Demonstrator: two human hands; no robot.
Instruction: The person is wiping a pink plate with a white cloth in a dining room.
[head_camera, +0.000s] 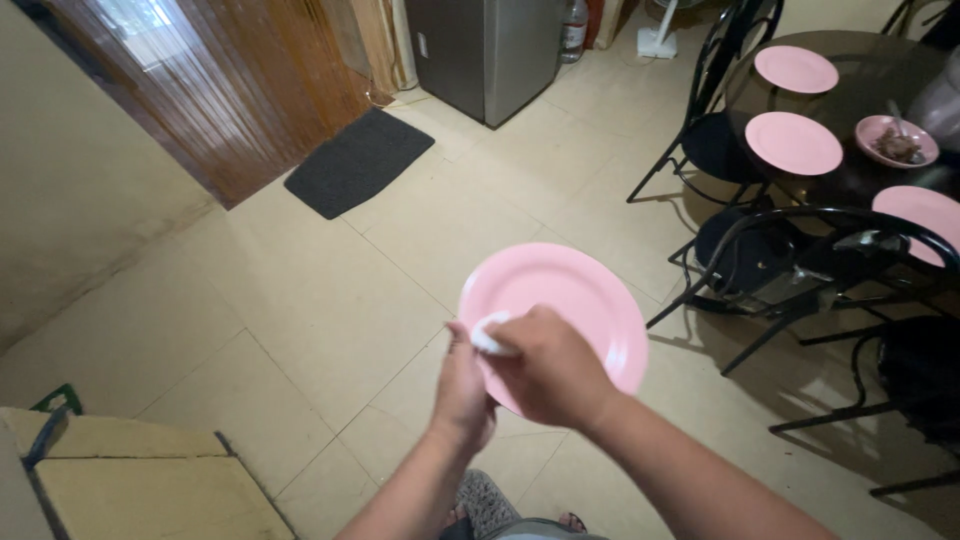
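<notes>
Wiping appears to be the step in hand: a pink plate (565, 300) is held up over the tiled floor (300, 300), well apart from the dark round surface (870, 180) where other pink plates (794, 142) lie. The right hand (550, 370) has its fingers (515, 335) curled tight on a white cloth (490, 335) pressed to the plate's face. The left hand (462, 385) clasps the lower rim, fingers closed behind it. The next move likely calls for steady rim support.

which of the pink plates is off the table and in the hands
The pink plate over the floor, left hand gripping its edge. The other three pink plates lie flat on the dark table.
</notes>
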